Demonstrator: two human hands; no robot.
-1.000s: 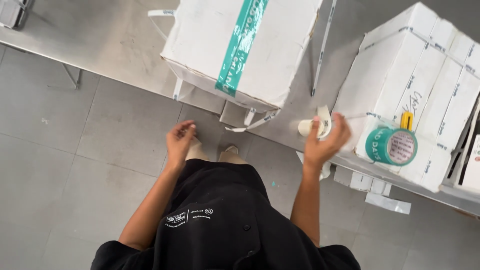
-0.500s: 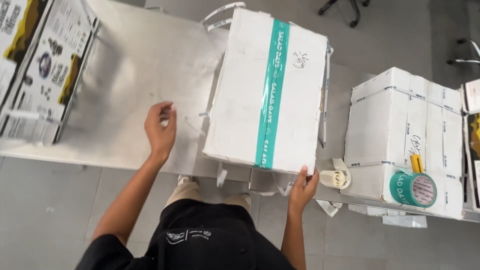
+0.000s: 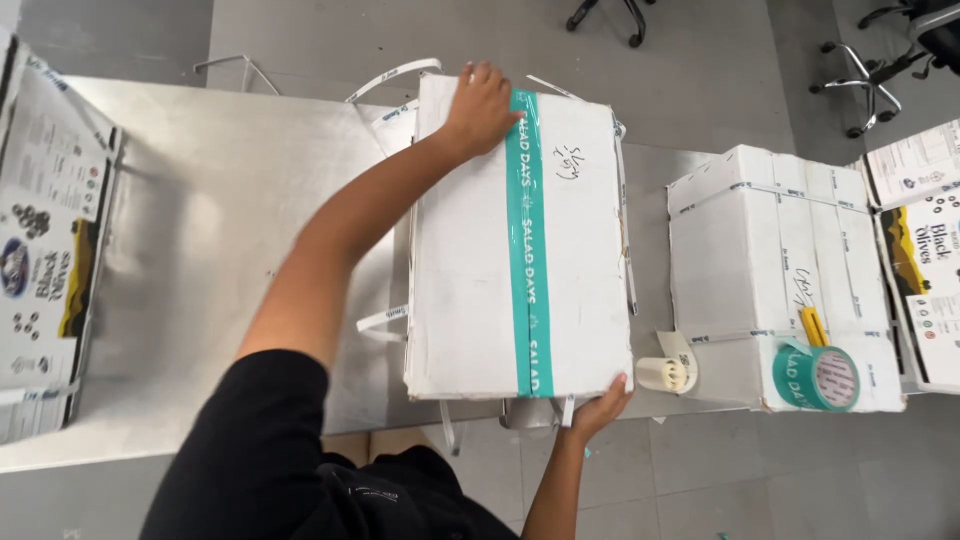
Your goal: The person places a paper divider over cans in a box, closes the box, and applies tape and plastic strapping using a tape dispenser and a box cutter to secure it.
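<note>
White cardboard box (image 3: 470,270), sealed lengthwise with a strip of teal tape (image 3: 527,250), lies flat on a stainless steel table (image 3: 210,230), seen from above by the person's head camera. Its near edge overhangs the table's front edge slightly. The left hand (image 3: 480,105) reaches across to the far end of the box, palm down, fingers curled over the far edge beside the tape, gripping the box there. The right hand (image 3: 600,405) is at the near right corner, fingers wrapped up over the lower edge, holding the box from beneath. Loose white plastic strapping (image 3: 385,318) trails out from under the box on its left side and at its far end.

Just to the right, a small white tape roll (image 3: 668,373) rests at the table edge, between the held box and a second white strapped box (image 3: 770,260). On that second box sit a teal roll of packing tape (image 3: 817,376) and a yellow utility knife (image 3: 812,325). Printed cartons (image 3: 45,250) stand at the far left and far right. Office chair bases (image 3: 605,15) show on the grey floor beyond.
</note>
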